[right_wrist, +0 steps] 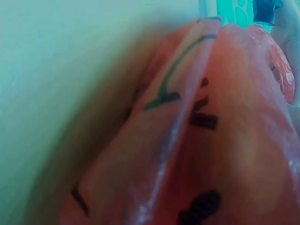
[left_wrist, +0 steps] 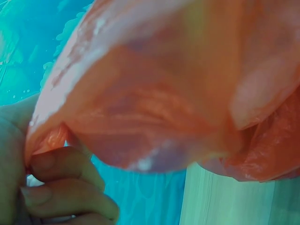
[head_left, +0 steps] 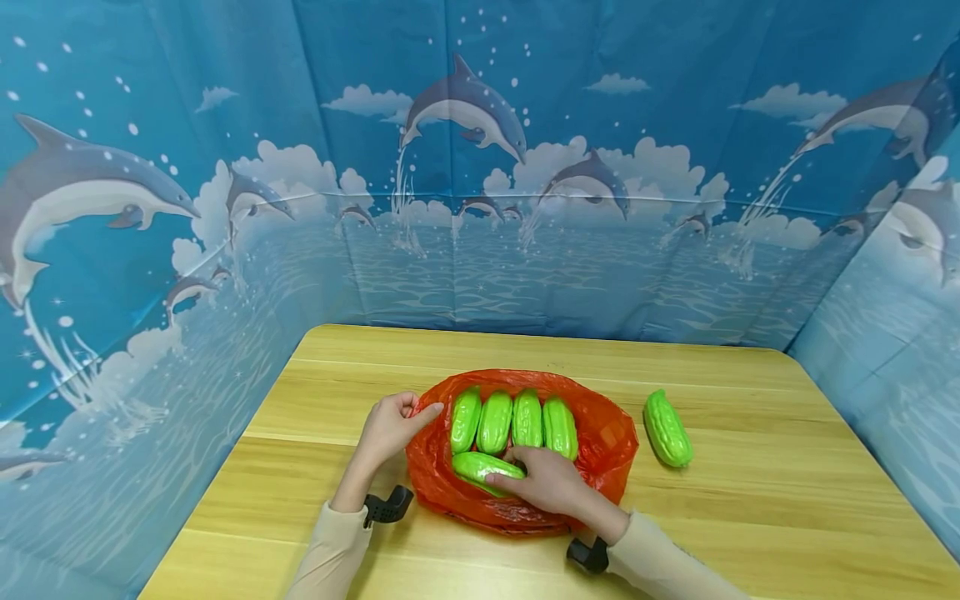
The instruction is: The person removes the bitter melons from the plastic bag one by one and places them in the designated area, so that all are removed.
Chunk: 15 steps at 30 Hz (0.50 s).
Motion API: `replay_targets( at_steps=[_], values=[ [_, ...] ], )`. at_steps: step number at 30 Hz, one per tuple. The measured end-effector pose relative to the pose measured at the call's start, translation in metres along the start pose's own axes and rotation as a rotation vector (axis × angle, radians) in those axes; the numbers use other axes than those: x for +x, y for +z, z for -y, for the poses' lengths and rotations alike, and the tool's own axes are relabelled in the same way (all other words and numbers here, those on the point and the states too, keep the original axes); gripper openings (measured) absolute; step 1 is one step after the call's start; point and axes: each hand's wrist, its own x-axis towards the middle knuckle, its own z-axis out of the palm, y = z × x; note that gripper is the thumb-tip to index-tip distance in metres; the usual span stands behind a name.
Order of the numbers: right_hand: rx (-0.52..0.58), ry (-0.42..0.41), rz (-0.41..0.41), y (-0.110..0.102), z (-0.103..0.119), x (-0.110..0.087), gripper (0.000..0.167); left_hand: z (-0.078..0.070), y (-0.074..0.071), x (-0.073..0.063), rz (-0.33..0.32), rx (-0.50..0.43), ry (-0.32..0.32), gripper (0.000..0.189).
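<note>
A red plastic bag (head_left: 611,458) lies spread open on the table in the head view, with several glossy green bitter melons (head_left: 495,422) side by side in it. My left hand (head_left: 392,429) pinches the bag's left rim between thumb and fingers; in the left wrist view the thin plastic (left_wrist: 154,108) hangs from the curled fingers (left_wrist: 70,171). Inside the bag, my right hand (head_left: 551,482) holds a bitter melon (head_left: 480,468) lying crosswise near the front, thumb on its near side. Printed red plastic (right_wrist: 201,154) fills much of the right wrist view, hiding that hand.
One more bitter melon (head_left: 667,429) lies on the wooden table (head_left: 757,467) to the right of the bag. A blue dolphin-print curtain (head_left: 480,275) stands behind the table and along its sides. Black wrist cameras (head_left: 388,505) sit close to the bag's front.
</note>
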Motion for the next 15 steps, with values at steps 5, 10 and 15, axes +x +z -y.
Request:
replay_targets(
  at_steps=[5,10,15],
  values=[
    [0.002,0.004,0.003,-0.0001,0.0024,-0.0011,0.047,-0.0006,-0.0004,-0.0004,-0.002,0.001,0.003,0.05],
    [0.026,0.019,0.012,0.0,0.0034,-0.0014,0.046,-0.0017,-0.0006,-0.0006,0.001,-0.004,0.003,0.05],
    [0.059,0.045,0.019,0.0016,0.0019,-0.0014,0.048,-0.0016,-0.0007,-0.0004,0.001,-0.002,0.0,0.049]
  ],
)
